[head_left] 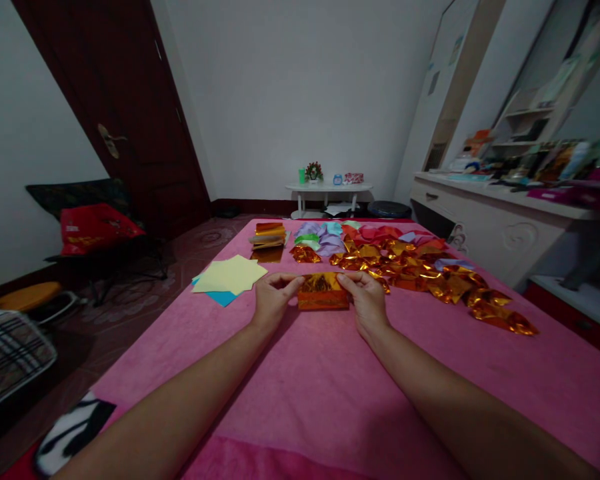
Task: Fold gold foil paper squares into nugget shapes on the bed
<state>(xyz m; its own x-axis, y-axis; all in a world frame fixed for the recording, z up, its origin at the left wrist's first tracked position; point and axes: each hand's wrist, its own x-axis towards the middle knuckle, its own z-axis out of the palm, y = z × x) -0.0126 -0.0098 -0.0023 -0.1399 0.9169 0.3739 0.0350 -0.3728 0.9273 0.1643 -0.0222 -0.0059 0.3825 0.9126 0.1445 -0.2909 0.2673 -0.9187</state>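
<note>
Between my two hands is a sheet of shiny gold foil paper [323, 299], partly folded over, just above the pink cloth. My left hand [275, 293] pinches its left edge between thumb and fingers. At the right edge, my right hand [367, 293] grips it the same way. Beyond and to the right lies a spread of folded gold foil pieces [405, 267]. Left of my left hand is a loose pile of pale yellow paper squares [227, 275] with blue paper [223, 298] under it. A stack of gold foil sheets [269, 241] sits behind them.
The pink cloth [290, 400] covers the surface before me. Folded purple paper pieces [330, 241] and red ones [377, 235] lie toward its far edge. A white side table [330, 188] stands at the wall, a dresser [495, 207] on the right, a chair with a red bag [97, 229] on the left.
</note>
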